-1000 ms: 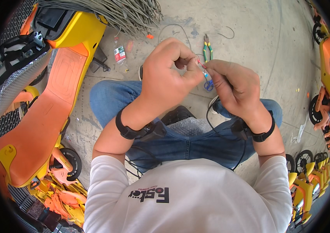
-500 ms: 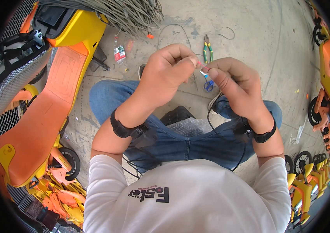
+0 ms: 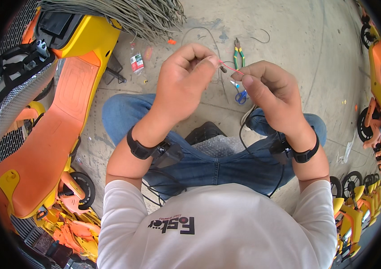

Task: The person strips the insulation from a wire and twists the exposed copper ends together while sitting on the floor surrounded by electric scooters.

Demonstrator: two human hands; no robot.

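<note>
A thin pink-red wire (image 3: pixel 231 68) stretches between my two raised hands. My left hand (image 3: pixel 186 76) pinches one end between thumb and forefinger. The other end is pinched by my right hand (image 3: pixel 269 92), its thumb on the near side. A small dark piece (image 3: pixel 223 70) shows just below the wire, close to the left fingertips; I cannot tell whether it is attached. On the floor beyond lie pliers with green and yellow handles (image 3: pixel 239 54), jaws pointing away. Blue-handled scissors (image 3: pixel 241 97) lie nearer, just left of my right hand.
A large bundle of grey cables (image 3: pixel 145 18) lies at the far left. Near it are a plastic bottle with a red label (image 3: pixel 136 62) and an orange scrap (image 3: pixel 171 42). An orange-yellow scooter body (image 3: pixel 51 130) stands on my left. More yellow vehicles (image 3: pixel 356 224) line the right side.
My left hand has moved left and slightly away, widening the gap between the hands. A longer stretch of the pink-red wire now shows. The right hand has barely moved.
</note>
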